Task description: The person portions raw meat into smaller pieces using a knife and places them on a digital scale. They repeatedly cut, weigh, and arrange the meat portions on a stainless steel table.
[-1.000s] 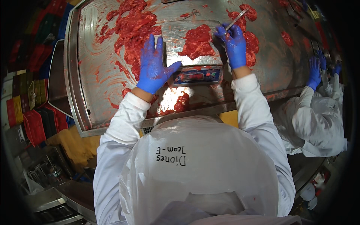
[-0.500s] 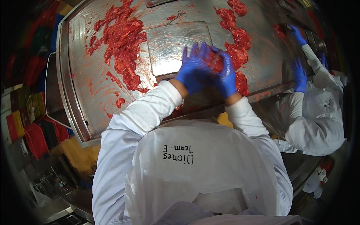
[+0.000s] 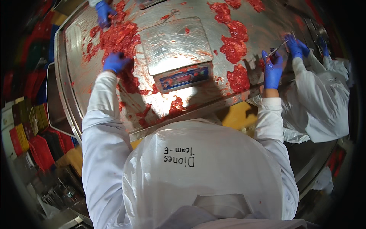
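My left hand (image 3: 115,62), in a blue glove, is at the near right part of a heap of raw red meat (image 3: 118,36). Its curled fingers are partly hidden and blurred, so a grip cannot be made out. Out to the right, my right hand (image 3: 273,70) has its thumb and fingers apart. A thin metal blade (image 3: 277,47) runs from a co-worker's hand down to my fingertips; a bit of red meat shows beside my thumb. Between my hands stands a weighing scale (image 3: 177,42) with a steel platform and blue display panel. Only a small red scrap lies on the platform.
Several flat meat pieces (image 3: 233,49) form a row right of the scale. Scissors (image 3: 172,15) lie behind it. One person's gloved hand (image 3: 103,14) touches the heap's far left side; a co-worker's gloved hands (image 3: 295,46) are at the right. A raised rim (image 3: 65,86) borders the steel table.
My hands have parted from around a piece of meat: the left moved left to the heap, the right moved right. The scale's display is now uncovered. Another person's hand has appeared at the far left.
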{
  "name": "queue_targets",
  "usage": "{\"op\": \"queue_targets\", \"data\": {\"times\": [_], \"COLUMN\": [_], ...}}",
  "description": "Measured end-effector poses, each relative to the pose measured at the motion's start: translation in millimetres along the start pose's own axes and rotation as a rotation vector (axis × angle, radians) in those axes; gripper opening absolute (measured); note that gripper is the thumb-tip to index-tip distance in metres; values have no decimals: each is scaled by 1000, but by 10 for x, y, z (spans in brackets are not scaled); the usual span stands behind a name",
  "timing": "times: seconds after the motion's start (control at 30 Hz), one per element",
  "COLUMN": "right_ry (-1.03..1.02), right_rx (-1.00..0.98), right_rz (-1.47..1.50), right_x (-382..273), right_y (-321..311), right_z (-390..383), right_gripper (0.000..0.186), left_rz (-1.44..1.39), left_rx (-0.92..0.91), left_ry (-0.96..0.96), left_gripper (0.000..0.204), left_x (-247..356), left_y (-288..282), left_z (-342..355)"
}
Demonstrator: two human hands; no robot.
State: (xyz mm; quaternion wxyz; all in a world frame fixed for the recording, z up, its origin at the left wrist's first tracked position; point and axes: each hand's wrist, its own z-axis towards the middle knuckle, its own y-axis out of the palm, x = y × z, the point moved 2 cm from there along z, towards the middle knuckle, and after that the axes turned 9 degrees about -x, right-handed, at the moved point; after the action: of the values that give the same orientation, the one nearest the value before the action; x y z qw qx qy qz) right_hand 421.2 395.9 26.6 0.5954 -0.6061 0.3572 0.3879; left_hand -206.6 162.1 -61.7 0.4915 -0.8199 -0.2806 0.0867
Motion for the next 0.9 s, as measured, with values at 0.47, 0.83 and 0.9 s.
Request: {"op": "queue_targets", "data": {"times": [0.47,0.83,0.9], "right_ry": [-149,-111,-2], "right_rx": [-690,-687,-705], "right_rz": [-236,-394,-231], "right_x": [332,214,299], "right_y": [1123,1073,1079], "right_z": [-1826,-1770,-1735], "right_gripper": [53,44,39], "left_rz": [-230,-872,-622], "left_rx": [26,110,232], "left_ry": [348,744,741], "left_gripper": [24,33,46], "left_x": [781,1965,2147], "left_y": [1272,-988,-982], "left_z": [-2280,-1987,-1833]}}
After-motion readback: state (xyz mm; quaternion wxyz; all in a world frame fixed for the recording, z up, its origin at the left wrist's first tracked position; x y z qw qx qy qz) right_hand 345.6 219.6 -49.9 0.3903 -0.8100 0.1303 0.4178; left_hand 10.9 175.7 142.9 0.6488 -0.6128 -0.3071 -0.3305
